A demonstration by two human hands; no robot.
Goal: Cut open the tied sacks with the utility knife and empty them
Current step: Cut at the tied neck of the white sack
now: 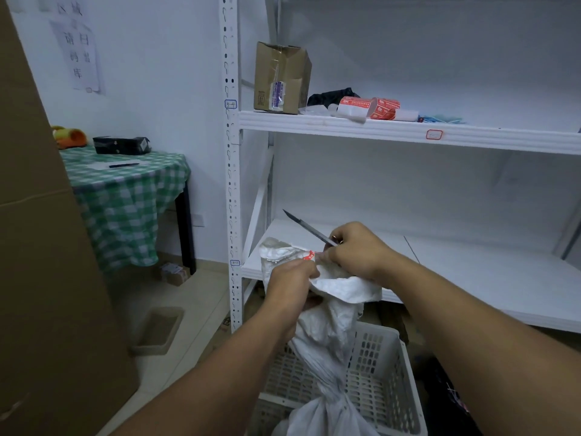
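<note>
A white woven sack (pixel 327 338) hangs twisted over a white slotted plastic basket (pixel 386 388). My left hand (pixel 290 280) grips the sack's gathered neck near a red tie (pixel 309 255). My right hand (pixel 355 250) holds the utility knife (pixel 309 228) and also pinches the sack's top by the tie. The long blade points up and to the left, clear of the fabric. The knife's handle is hidden inside my fist.
White metal shelving (pixel 408 133) stands straight ahead, carrying a cardboard box (pixel 281 78) and red label rolls (pixel 371 108). A large cardboard carton (pixel 47 247) fills the left edge. A table with a green checked cloth (pixel 125 190) stands at the back left.
</note>
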